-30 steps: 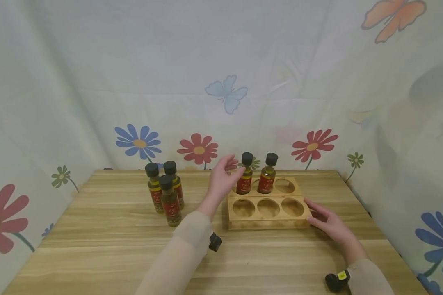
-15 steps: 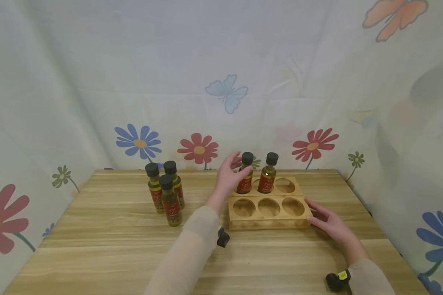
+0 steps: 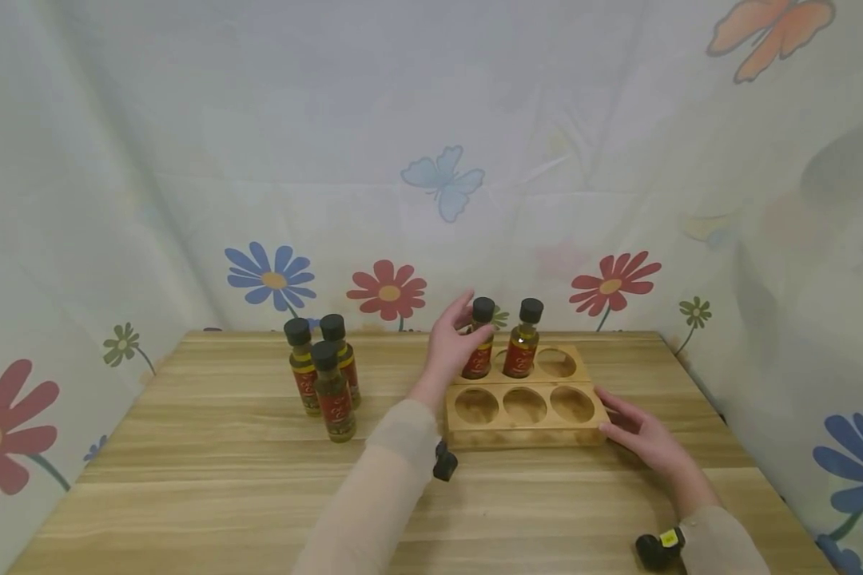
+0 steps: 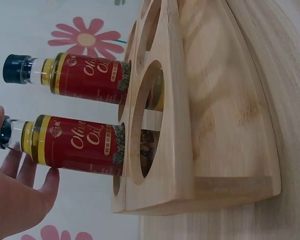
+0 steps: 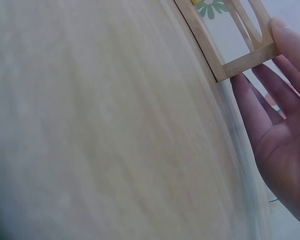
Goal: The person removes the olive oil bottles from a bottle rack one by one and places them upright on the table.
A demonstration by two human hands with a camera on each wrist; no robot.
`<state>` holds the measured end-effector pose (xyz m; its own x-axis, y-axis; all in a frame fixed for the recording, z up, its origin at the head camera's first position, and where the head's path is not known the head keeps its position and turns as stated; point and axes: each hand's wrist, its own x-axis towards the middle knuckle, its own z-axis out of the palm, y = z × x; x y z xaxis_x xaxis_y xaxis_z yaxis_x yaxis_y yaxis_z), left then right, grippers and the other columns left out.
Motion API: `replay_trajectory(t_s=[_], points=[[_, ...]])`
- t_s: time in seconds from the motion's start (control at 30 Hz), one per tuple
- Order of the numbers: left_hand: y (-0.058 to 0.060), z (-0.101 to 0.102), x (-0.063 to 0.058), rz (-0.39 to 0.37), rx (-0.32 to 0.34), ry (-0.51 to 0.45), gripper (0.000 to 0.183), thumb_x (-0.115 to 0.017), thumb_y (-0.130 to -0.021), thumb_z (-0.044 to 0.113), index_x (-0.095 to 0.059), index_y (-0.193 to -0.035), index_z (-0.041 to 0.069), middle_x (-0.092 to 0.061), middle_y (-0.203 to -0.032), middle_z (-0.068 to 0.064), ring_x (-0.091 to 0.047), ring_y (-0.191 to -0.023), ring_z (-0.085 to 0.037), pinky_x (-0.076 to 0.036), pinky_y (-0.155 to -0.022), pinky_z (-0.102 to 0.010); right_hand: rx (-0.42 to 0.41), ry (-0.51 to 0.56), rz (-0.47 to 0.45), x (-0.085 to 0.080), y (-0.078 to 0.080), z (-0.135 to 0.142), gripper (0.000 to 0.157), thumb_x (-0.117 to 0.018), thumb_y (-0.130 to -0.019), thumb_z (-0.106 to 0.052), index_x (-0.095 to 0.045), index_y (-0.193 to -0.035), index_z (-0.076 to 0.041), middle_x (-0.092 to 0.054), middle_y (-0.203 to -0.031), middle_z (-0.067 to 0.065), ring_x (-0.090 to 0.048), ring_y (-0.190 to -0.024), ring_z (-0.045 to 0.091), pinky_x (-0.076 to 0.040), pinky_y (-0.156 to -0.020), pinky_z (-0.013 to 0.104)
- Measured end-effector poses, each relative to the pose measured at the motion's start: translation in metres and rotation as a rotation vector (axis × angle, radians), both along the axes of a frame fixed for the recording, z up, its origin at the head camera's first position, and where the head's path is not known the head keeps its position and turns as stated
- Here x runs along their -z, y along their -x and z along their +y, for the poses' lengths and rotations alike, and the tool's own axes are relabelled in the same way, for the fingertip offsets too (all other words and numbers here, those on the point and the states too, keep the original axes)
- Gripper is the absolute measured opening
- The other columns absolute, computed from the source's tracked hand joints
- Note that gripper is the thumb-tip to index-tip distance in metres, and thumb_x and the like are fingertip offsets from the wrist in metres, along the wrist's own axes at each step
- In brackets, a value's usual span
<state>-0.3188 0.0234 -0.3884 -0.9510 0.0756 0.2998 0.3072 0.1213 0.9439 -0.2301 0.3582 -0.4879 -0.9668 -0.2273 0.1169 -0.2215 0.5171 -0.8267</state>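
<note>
My left hand (image 3: pixel 451 345) is at the neck of an olive oil bottle (image 4: pixel 82 145), with the thumb by its black cap and the fingers curved round the neck. This red-labelled bottle stands in the back left hole of a stepped wooden rack (image 3: pixel 525 435). Beside it a second olive oil bottle (image 3: pixel 521 351) sits in the back middle hole. At the rack's right end my right hand (image 3: pixel 643 439) rests its thumb and fairly straight fingertips against the wood, as the right wrist view shows along the rack's end edge (image 5: pixel 250 61).
Three more olive oil bottles (image 3: pixel 336 403) stand upright in a group on the wooden table (image 3: pixel 208 479), left of the rack. Behind the table hangs a flower-printed cloth (image 3: pixel 331 200). The front row of rack holes and the back right hole (image 3: pixel 556 363) hold no bottles.
My left hand has moved right, and its fingers have come round the neck of the back left bottle. The right hand, the rack and the other bottles stay put.
</note>
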Motion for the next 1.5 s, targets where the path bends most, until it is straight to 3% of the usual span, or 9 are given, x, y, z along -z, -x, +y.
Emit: replay_trajectory(t_s=[0.13,0.2,0.4,0.73,1.0,1.23,1.5], points=[[0.003,0.003,0.003,0.041,-0.032,-0.017,0.061,-0.075,-0.088,0.009,-0.052,-0.144,0.013,-0.066,-0.123,-0.015,-0.061,-0.115,-0.03,-0.045,-0.103,-0.048,-0.011,0.022,0.003,0.001,0.0,0.0,0.062,-0.064,-0.098,-0.023,-0.039,-0.151,-0.002,-0.035,-0.154,0.021,-0.044,-0.118,-0.01,-0.036,-0.095,0.009],[0.004,0.004,0.005,0.057,-0.043,-0.024,0.058,-0.075,-0.088,0.006,-0.055,-0.142,0.012,-0.068,-0.118,-0.015,-0.063,-0.112,-0.03,-0.047,-0.101,-0.047,-0.02,0.046,0.011,0.002,0.0,0.0,0.062,-0.064,-0.098,-0.021,-0.039,-0.15,-0.001,-0.036,-0.153,0.023,-0.044,-0.114,-0.014,-0.037,-0.094,0.009],[0.004,0.004,0.006,0.059,-0.057,-0.048,0.056,-0.076,-0.086,0.002,-0.06,-0.138,0.013,-0.071,-0.11,-0.014,-0.065,-0.107,-0.028,-0.05,-0.097,-0.043,-0.04,0.086,0.046,0.003,-0.001,0.0,0.059,-0.064,-0.098,-0.015,-0.039,-0.149,0.002,-0.036,-0.15,0.03,-0.047,-0.115,-0.01,-0.04,-0.093,0.01],[0.004,0.003,0.008,0.09,-0.086,-0.037,0.054,-0.077,-0.085,0.001,-0.062,-0.135,0.013,-0.072,-0.109,-0.012,-0.067,-0.104,-0.024,-0.052,-0.093,-0.034,-0.056,0.106,0.028,0.003,0.0,0.0,0.06,-0.064,-0.098,-0.015,-0.038,-0.15,0.0,-0.035,-0.152,0.026,-0.046,-0.117,-0.009,-0.039,-0.096,0.011],[0.0,0.003,0.008,0.089,-0.088,-0.061,0.055,-0.077,-0.084,0.0,-0.062,-0.135,0.013,-0.071,-0.112,-0.012,-0.066,-0.105,-0.025,-0.053,-0.092,-0.034,-0.053,0.086,0.051,0.003,-0.001,0.0,0.059,-0.064,-0.098,-0.014,-0.039,-0.149,0.002,-0.035,-0.151,0.029,-0.047,-0.117,-0.008,-0.04,-0.095,0.011],[-0.005,0.003,-0.002,0.15,-0.075,-0.144,0.053,-0.076,-0.084,-0.002,-0.063,-0.134,0.012,-0.07,-0.113,-0.011,-0.066,-0.104,-0.024,-0.054,-0.092,-0.035,-0.048,0.094,0.029,0.002,0.0,0.0,0.06,-0.064,-0.098,-0.015,-0.039,-0.15,0.0,-0.035,-0.152,0.026,-0.046,-0.117,-0.01,-0.04,-0.095,0.012],[-0.014,0.002,-0.021,0.229,-0.029,-0.163,0.055,-0.074,-0.084,-0.005,-0.062,-0.135,0.01,-0.068,-0.12,-0.011,-0.066,-0.107,-0.023,-0.053,-0.093,-0.032,-0.05,0.09,0.043,0.0,-0.002,-0.001,0.06,-0.064,-0.098,-0.014,-0.039,-0.15,0.001,-0.036,-0.151,0.027,-0.046,-0.116,-0.01,-0.04,-0.094,0.01]])
